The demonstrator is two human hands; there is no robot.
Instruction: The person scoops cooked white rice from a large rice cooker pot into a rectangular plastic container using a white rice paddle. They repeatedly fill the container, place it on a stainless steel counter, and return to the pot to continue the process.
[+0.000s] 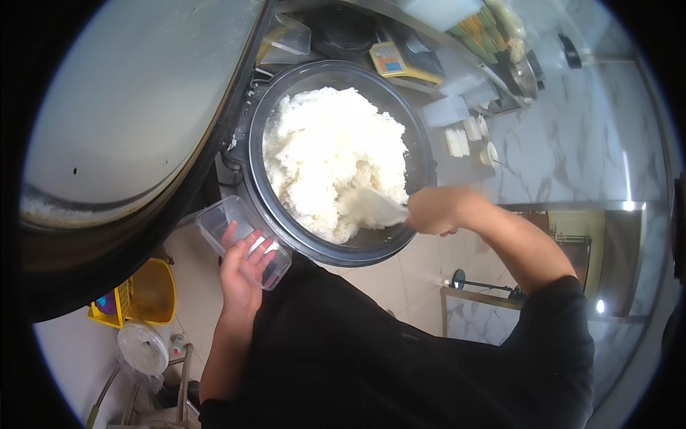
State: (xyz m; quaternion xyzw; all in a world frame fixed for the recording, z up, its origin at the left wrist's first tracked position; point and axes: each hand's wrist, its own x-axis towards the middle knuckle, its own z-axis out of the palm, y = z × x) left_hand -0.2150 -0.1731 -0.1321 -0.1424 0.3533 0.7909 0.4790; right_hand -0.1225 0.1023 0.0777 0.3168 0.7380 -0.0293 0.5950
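Note:
A large round rice cooker pot [423, 145] filled with a heap of white cooked rice [335, 145] stands before me, its big lid [123, 91] raised at the left. My right hand [442, 209] grips a pale rice paddle [378, 208], whose blade is pushed into the rice near the pot's lower right rim. The hand is slightly blurred. Beside the pot's lower left rim, my left hand [246, 263] holds a clear rectangular plastic container [217, 217] from below; its fingers show through the plastic. No rice can be made out in the container.
A yellow digital scale [394, 61] sits behind the pot, near a clear tub [289, 35]. White plastic boxes [446, 111] and small white cups [489, 154] are at the upper right. Below left on the floor stand a yellow mop bucket [155, 292] and a lidded white bucket [142, 348].

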